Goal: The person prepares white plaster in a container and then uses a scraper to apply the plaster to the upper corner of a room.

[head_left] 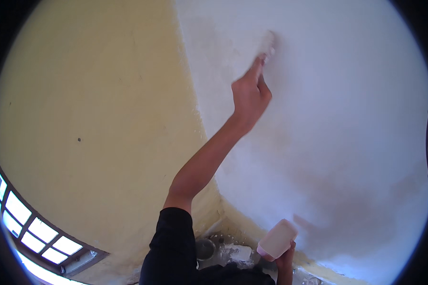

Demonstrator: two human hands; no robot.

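My left hand [251, 97] is raised on the outstretched arm, its fingers closed around a whitish hand tool [268, 43]. The tool lies against the upper part of the white wall [328, 104]; blur hides whether it is a brush or a scraper. Low at the right, my right hand [286, 256] grips the edge of a small pale pinkish rectangular tub [277, 240]. A smooth, cream-coloured surface shows at the tub's top. The tub is tilted and sits just off the wall's lower part, where a shadow falls.
A yellow wall [100, 85] meets the white one at a corner on the left, with a small dark spot [79, 139] on it. A paned window [38, 232] is at lower left. Below stand a dark bucket [205, 249] and a white-smeared flat piece [238, 253].
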